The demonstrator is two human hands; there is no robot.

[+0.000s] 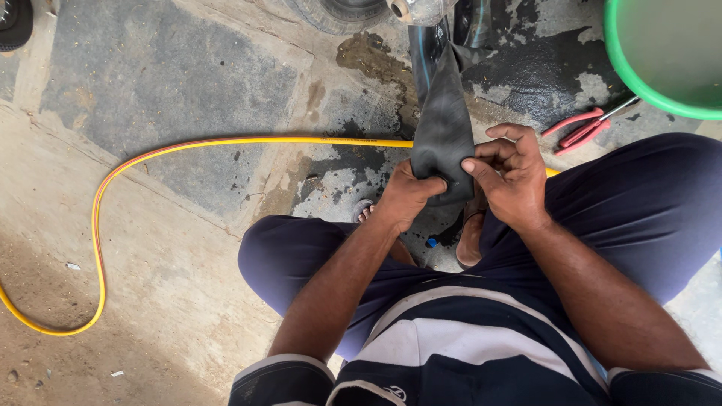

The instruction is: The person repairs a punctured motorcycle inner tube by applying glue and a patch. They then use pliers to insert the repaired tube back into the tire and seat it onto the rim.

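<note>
Head camera, looking steeply down, close over lap and floor

It was a roadside tyre repair spot, the sort of rough workshop set on bare ground. The concrete floor (173, 98) was cracked, patched and dark with wet stains. A yellow air hose (98, 225) snaked across it. A black rubber inner tube (444, 128) hung down from above, and part of a tyre (338, 11) showed at the top edge. Red-handled pliers (583, 128) lay on the floor beside a green plastic tub (613, 53). The person squatted low, working at floor level.
</note>
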